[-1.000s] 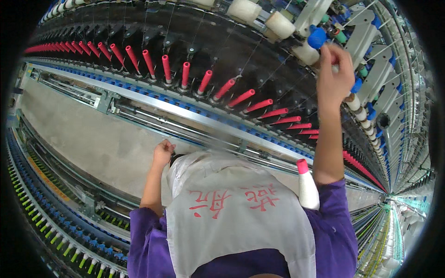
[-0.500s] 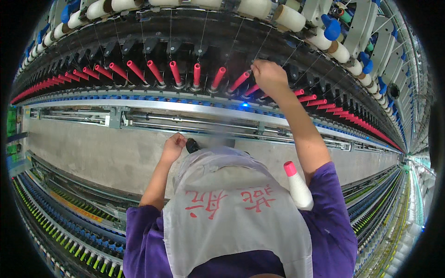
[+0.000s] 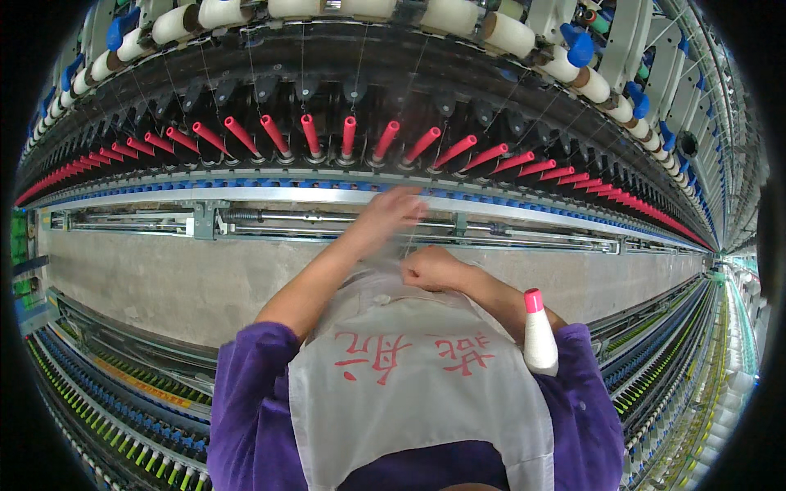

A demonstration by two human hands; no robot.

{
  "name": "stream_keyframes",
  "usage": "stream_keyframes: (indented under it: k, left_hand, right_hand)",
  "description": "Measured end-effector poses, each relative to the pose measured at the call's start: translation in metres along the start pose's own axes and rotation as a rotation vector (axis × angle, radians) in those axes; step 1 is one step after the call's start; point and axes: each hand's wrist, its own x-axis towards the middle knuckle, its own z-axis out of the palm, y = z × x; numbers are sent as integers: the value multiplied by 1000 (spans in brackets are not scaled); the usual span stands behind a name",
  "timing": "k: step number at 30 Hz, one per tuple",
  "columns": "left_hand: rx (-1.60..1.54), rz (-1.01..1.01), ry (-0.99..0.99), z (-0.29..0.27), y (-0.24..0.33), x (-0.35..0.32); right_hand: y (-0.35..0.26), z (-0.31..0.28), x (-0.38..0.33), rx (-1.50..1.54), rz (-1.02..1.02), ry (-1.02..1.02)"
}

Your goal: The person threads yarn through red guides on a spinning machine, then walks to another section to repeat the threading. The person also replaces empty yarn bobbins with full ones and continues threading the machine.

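Observation:
My left hand is smeared by motion over the silver rail of a spinning frame, below the row of pink bobbin tubes; whether it holds anything does not show. Close to the waist of my pale apron, my right hand is closed, its fingers curled in; anything inside it is hidden. A white yarn bobbin with a pink tip stands out at the apron's right edge, beside my right upper arm. Thin threads run down from above toward the pink tubes.
Large cream roving or yarn rolls line the top of the frame, with blue knobs at the right. Metal rods run along the frame's lower front. Behind me another machine carries rows of yellow-green tubes. Grey floor lies between.
My right hand has come down from the pink tubes to the apron's waist. My left hand has risen and moved right, toward the rail.

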Motion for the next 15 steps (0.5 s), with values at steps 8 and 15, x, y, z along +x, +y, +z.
stream_keyframes:
  k: [8, 15]
  left_hand:
    - [1200, 1022, -40, 74, 156, -123]
    - [376, 1216, -483, 73, 156, -162]
  right_hand:
    - [32, -51, -11, 1414, -31, 521]
    - [-59, -183, -1, 1868, -228, 730]
